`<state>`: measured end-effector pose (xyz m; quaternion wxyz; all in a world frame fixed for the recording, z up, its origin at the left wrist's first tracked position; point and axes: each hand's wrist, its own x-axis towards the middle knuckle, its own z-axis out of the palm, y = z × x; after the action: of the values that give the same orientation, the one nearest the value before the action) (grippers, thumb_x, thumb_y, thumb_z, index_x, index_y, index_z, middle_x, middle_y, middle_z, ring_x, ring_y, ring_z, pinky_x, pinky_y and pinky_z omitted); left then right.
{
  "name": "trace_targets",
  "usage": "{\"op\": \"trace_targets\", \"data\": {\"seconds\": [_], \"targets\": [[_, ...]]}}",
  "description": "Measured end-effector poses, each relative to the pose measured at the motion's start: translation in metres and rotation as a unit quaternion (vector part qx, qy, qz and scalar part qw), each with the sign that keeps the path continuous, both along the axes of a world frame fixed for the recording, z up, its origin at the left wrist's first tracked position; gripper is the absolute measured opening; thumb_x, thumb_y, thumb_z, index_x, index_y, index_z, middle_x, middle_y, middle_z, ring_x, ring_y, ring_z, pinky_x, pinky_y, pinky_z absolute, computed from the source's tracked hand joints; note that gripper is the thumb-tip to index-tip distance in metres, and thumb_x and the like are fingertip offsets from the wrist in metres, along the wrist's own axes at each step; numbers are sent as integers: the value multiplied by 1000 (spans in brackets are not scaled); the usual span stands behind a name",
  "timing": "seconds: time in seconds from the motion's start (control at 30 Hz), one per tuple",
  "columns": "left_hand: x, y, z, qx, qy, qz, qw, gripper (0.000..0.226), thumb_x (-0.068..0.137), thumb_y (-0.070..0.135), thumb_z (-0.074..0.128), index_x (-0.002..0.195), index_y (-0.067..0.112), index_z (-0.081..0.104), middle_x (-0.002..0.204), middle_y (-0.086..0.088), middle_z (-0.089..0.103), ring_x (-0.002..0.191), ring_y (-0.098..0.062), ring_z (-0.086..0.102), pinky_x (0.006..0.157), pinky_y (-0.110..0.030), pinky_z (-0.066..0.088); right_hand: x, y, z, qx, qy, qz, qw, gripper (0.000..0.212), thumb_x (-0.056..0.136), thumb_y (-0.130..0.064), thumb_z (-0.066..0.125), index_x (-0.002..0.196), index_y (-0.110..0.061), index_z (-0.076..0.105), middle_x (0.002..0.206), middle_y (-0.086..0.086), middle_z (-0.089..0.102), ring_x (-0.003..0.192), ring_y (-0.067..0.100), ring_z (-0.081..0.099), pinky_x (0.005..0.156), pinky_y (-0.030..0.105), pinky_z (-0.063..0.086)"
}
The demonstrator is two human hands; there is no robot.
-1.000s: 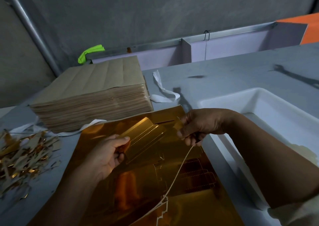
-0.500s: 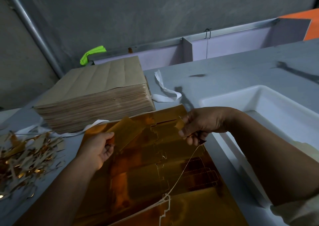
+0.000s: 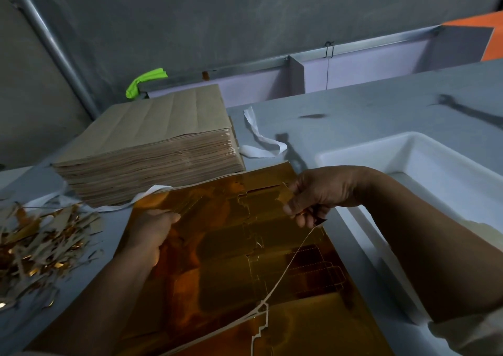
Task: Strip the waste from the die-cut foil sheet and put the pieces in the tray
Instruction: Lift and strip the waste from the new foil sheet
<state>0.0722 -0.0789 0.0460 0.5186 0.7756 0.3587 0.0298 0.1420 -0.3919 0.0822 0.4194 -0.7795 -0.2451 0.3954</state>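
Note:
A gold die-cut foil sheet lies on the grey table in front of me. My left hand grips its left edge near the top, fingers curled over the foil. My right hand pinches a small gold flap at the sheet's upper right. A thin pale waste strip hangs from that hand down to a stepped cut-out near the bottom. The white tray stands to the right, partly hidden by my right forearm.
A thick stack of brown sheets sits behind the foil. A heap of gold and grey scraps lies at the left. White tape strips lie behind the foil. A wall and rail close off the back.
The gold piece my left hand held lifted is no longer raised. That hand has moved down and left onto the sheet's edge. My right hand has barely moved.

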Motion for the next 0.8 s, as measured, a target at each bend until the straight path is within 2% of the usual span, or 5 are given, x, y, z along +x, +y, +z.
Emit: {"op": "trace_targets", "data": {"seconds": [0.2,0.37,0.47,0.6,0.8], "targets": [[-1,-8,9,85,-17,-39,995,59,88,23,70,141,20,45,138,-12,51,123,-31,51,98,-47,46,-1,1,-1,-8,-7,4,1000,11,91,-17,66,85,-7,65,74,4,70,62,12,65,59,23,55],[-6,-37,26,126,-7,-173,977,38,91,31,67,126,23,57,120,2,57,100,-13,54,78,-31,46,-1,0,0,31,-22,-7,999,9,93,-10,63,85,-13,65,75,4,70,65,13,66,60,25,56],[-11,-61,32,65,18,-255,965,22,96,40,56,110,24,64,110,1,66,98,-12,62,87,-32,51,-6,0,5,18,13,46,999,10,94,-10,61,100,-15,67,78,3,70,67,13,66,62,24,56],[-14,-98,28,-50,60,-310,948,46,89,60,52,106,21,70,103,-1,73,97,-16,68,84,-30,53,-13,4,7,-58,46,114,991,26,102,-15,49,127,-14,56,84,0,70,70,9,67,61,22,56],[-10,-146,15,-167,58,-301,937,37,84,60,62,98,28,72,101,-1,75,97,-24,70,84,-38,55,-27,17,8,-144,48,191,970,22,106,-17,39,117,-18,59,99,14,68,77,9,68,66,25,58]]}}
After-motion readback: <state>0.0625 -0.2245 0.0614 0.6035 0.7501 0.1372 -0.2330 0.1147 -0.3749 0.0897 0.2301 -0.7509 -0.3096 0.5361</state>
